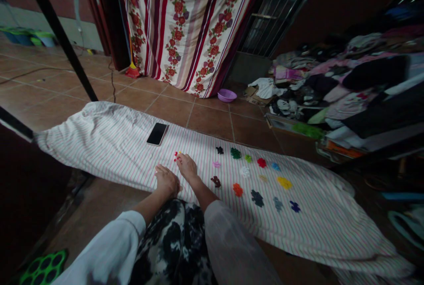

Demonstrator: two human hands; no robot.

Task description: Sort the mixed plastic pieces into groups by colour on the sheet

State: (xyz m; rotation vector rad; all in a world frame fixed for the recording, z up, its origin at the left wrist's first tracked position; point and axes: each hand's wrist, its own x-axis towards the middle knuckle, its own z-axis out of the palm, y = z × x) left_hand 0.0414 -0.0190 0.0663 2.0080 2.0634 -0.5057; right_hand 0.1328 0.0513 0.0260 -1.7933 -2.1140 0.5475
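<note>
My right hand (187, 167) reaches down to the striped cloth (122, 152), its fingertips pinched together at a small cluster of red and yellow pieces (176, 156). Whatever sits between those fingertips is too small to make out. Just left of it, my left hand (166, 181) lies on the cloth near its front edge with fingers stretched and loosely apart. No object shows in it. To the right are small piles sorted by colour, among them brown pieces (216, 181), pink pieces (216, 164), orange pieces (237, 189) and black pieces (219, 150).
Farther right lie white (244, 171), red (261, 162), yellow (284, 182) and dark grey pieces (257, 198). A phone (157, 134) rests on the cloth. Beyond are a tiled floor, a purple basin (227, 95), a floral curtain (185, 24) and heaped clothes (347, 77).
</note>
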